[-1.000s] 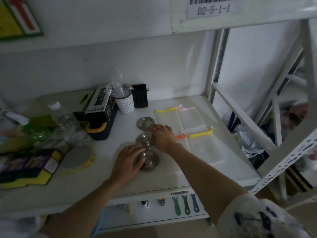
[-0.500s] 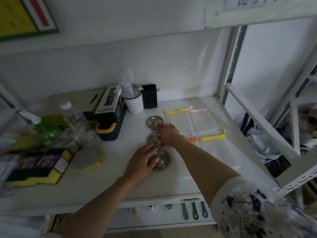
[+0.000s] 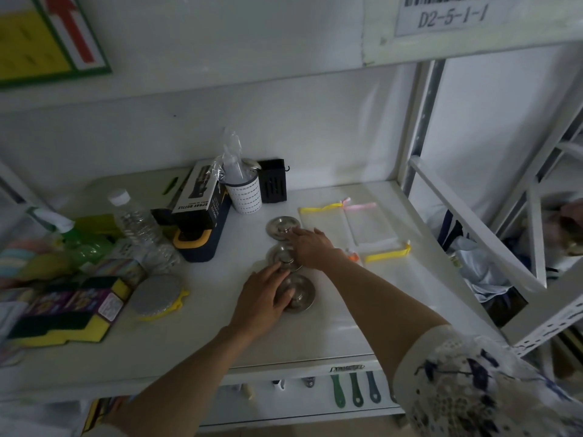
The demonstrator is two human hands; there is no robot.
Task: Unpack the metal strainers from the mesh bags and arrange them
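Note:
Three round metal strainers lie in a line on the white shelf (image 3: 331, 329): a far strainer (image 3: 279, 225), a middle strainer (image 3: 280, 257) and a near strainer (image 3: 301, 293). My left hand (image 3: 263, 299) rests flat on the near strainer, its fingertips reaching the middle one. My right hand (image 3: 310, 246) lies over the right side of the middle strainer, fingertips touching the far one. Flat empty mesh bags (image 3: 356, 230) with yellow and pink zip edges lie to the right of the strainers.
A white perforated cup (image 3: 247, 195), a black holder (image 3: 273, 181) and a spray-bottle box (image 3: 198, 197) stand at the back. A water bottle (image 3: 132, 216), sponges (image 3: 63, 310) and a round scrubber (image 3: 156, 296) crowd the left. A white rack frame (image 3: 473, 222) borders the right.
The camera has shifted slightly. My right hand has slid a little toward the far strainer. My left hand stays on the near strainer.

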